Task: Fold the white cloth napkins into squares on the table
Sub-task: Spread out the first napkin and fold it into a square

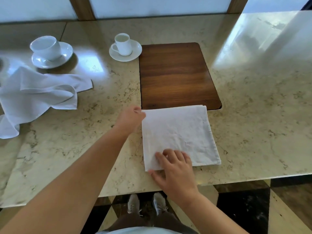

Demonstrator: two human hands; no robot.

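Note:
A white napkin, folded into a near-square of several layers, lies flat on the marble table near the front edge, its far edge overlapping a wooden board. My left hand pinches the napkin's far left corner. My right hand rests on the near left corner, fingers spread on the cloth and thumb at the edge. A second white napkin lies crumpled and unfolded at the table's left side.
A brown wooden board is set into the table behind the folded napkin. Two white cups on saucers stand at the back: one at far left, one beside the board. The table's front edge runs just below my right hand.

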